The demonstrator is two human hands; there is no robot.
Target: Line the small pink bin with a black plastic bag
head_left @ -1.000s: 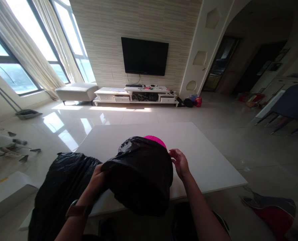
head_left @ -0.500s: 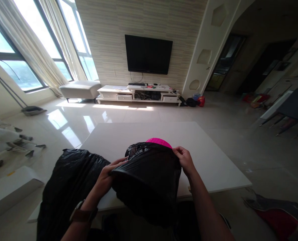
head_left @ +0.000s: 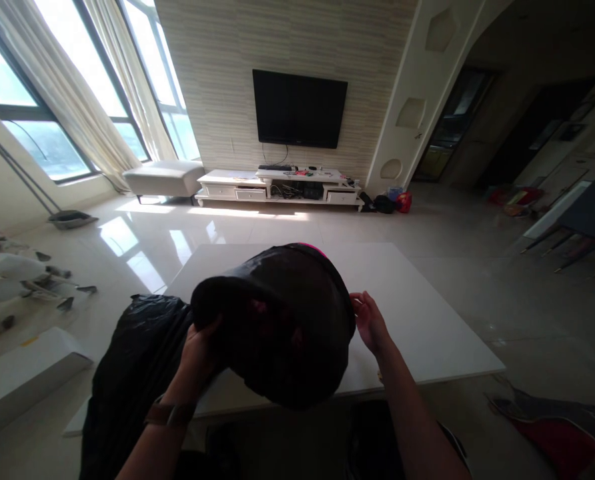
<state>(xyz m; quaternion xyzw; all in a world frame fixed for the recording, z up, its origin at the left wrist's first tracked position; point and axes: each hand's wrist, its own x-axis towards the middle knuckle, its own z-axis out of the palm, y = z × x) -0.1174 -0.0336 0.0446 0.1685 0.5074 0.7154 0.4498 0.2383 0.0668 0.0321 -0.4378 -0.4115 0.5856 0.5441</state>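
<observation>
A pink bin [head_left: 313, 249] is almost wholly covered by a black plastic bag [head_left: 282, 320] and is tipped up over the near edge of the white table [head_left: 427, 320]. Only a sliver of pink rim shows at its top. My left hand [head_left: 200, 347] grips the bag-covered bin on its left side. My right hand [head_left: 370, 321] rests against the bin's right side with its fingers curled at the bag's edge. A second black bag [head_left: 132, 373] lies bunched on the table to the left, beside my left arm.
A white box [head_left: 22, 373] lies on the floor at left, near white toy-like objects [head_left: 7, 273]. Beyond the table are glossy floor tiles, a TV stand [head_left: 277, 190] under a wall TV [head_left: 299, 109], a bench [head_left: 163, 179], and a dark chair [head_left: 587, 213] at right.
The bag-covered bin has been lifted and tilted, so the pink rim is nearly hidden. My left hand moved under its left side; my right hand slid lower on the right side.
</observation>
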